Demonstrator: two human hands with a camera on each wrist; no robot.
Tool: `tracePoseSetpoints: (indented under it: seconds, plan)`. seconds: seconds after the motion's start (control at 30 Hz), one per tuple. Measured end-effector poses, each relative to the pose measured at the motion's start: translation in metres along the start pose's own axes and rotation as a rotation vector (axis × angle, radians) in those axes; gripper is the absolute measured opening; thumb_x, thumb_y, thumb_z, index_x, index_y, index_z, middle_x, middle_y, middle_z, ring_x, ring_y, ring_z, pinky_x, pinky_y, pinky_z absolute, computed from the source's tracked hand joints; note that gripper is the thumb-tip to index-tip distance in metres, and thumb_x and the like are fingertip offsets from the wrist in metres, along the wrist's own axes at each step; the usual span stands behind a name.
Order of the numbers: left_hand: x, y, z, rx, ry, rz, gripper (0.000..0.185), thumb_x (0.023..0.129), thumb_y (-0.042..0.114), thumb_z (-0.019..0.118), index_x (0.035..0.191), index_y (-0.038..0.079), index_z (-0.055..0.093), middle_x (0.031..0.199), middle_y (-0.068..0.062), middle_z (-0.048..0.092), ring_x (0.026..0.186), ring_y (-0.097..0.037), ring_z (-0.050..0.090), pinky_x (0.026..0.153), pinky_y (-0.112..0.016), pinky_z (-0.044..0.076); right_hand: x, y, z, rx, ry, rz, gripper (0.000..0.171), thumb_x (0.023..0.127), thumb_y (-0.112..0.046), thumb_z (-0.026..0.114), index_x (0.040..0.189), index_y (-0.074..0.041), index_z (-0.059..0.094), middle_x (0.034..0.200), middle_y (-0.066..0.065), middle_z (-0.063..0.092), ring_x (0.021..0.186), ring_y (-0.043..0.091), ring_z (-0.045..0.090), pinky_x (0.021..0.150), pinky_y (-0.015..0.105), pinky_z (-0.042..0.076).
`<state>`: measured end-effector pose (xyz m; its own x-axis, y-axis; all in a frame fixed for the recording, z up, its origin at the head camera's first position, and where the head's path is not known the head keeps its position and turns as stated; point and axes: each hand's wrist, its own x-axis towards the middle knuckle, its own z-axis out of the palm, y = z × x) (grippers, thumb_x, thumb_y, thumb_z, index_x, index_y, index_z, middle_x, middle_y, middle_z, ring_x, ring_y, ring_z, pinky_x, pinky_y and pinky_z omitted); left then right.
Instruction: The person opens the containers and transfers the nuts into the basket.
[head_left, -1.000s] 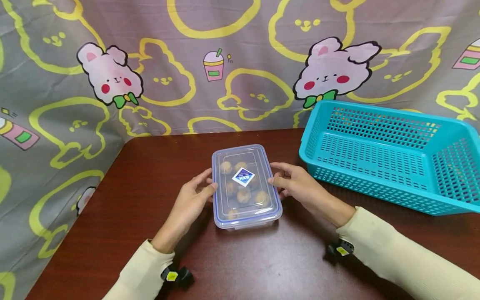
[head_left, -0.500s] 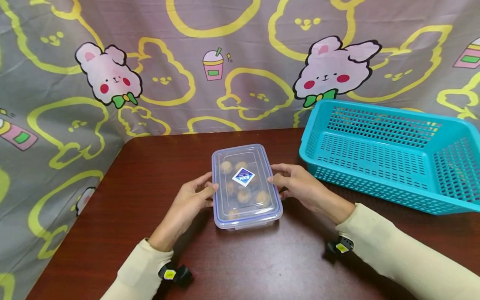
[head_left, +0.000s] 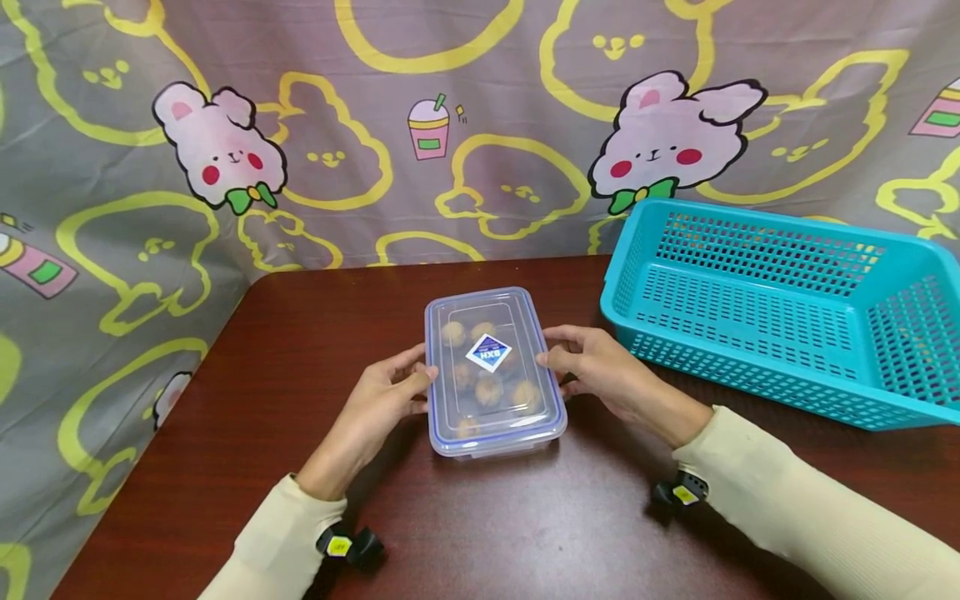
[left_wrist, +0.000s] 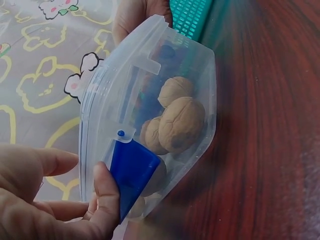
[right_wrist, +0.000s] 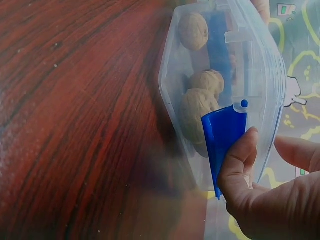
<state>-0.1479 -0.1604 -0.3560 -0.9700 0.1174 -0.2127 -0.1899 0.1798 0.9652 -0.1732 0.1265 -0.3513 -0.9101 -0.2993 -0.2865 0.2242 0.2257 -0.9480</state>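
A clear lidded food container (head_left: 486,433) with a blue seal line and a diamond label sits on the table, several walnuts (left_wrist: 181,124) inside. My left hand (head_left: 384,392) grips its left side, thumb at the lid's edge. In the left wrist view, fingers of that hand are at a blue latch (left_wrist: 132,170), which hangs angled out from the wall. On the opposite side my right hand (head_left: 596,367) holds the container likewise, thumb on the lid's rim. Its fingers are against another blue latch (right_wrist: 224,142), also tilted outward in the right wrist view.
A turquoise perforated basket (head_left: 738,367) stands at the back right, close beyond the right hand. The dark reddish wooden table (head_left: 315,325) ends at a patterned cloth (head_left: 517,108) behind and to the left.
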Motion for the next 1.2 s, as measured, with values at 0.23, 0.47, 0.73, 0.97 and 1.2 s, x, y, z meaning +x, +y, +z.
tracePoseSetpoints:
  seconds: [0.23, 0.47, 0.73, 0.97, 1.2]
  plan:
    - [0.001, 0.002, 0.001, 0.016, 0.003, 0.008, 0.057, 0.104, 0.013, 0.063, 0.156, -0.002, 0.045, 0.102, -0.004, 0.058, 0.088, -0.010, 0.062, 0.074, -0.022, 0.060, 0.000, -0.003, 0.000, -0.022, 0.008, 0.024, 0.060, 0.104, -0.016, 0.062, 0.156, 0.003, 0.041, 0.127, 0.023, 0.065, 0.087, 0.020, 0.065, 0.075, 0.031, 0.060]
    - [0.001, 0.003, 0.001, 0.040, 0.002, 0.017, 0.057, 0.104, 0.011, 0.062, 0.156, -0.004, 0.044, 0.101, -0.004, 0.058, 0.087, -0.009, 0.063, 0.073, -0.023, 0.061, 0.000, -0.007, 0.000, -0.070, 0.020, 0.040, 0.061, 0.104, -0.018, 0.064, 0.157, 0.002, 0.041, 0.127, 0.022, 0.065, 0.087, 0.021, 0.065, 0.075, 0.031, 0.061]
    - [-0.001, 0.008, 0.001, 0.096, 0.002, 0.016, 0.057, 0.104, 0.011, 0.061, 0.157, -0.002, 0.044, 0.101, -0.006, 0.057, 0.091, -0.011, 0.066, 0.075, -0.025, 0.062, -0.003, -0.014, 0.000, -0.121, 0.030, 0.057, 0.062, 0.104, -0.021, 0.065, 0.158, 0.000, 0.041, 0.119, 0.019, 0.065, 0.088, 0.022, 0.066, 0.077, 0.034, 0.063]
    - [-0.002, 0.013, 0.001, 0.134, 0.002, 0.018, 0.059, 0.103, 0.012, 0.062, 0.158, 0.001, 0.044, 0.098, -0.007, 0.059, 0.084, -0.011, 0.066, 0.070, -0.026, 0.061, -0.003, -0.016, 0.000, -0.148, 0.041, 0.041, 0.060, 0.104, -0.019, 0.066, 0.156, 0.000, 0.043, 0.105, 0.014, 0.066, 0.086, 0.021, 0.065, 0.079, 0.034, 0.063]
    - [-0.004, 0.017, -0.001, 0.128, 0.001, -0.001, 0.061, 0.102, 0.013, 0.063, 0.159, 0.005, 0.043, 0.099, -0.008, 0.058, 0.077, -0.013, 0.065, 0.069, -0.028, 0.062, -0.005, -0.017, -0.002, -0.151, 0.032, 0.015, 0.061, 0.104, -0.018, 0.066, 0.156, 0.001, 0.042, 0.098, 0.011, 0.065, 0.087, 0.019, 0.067, 0.079, 0.035, 0.064]
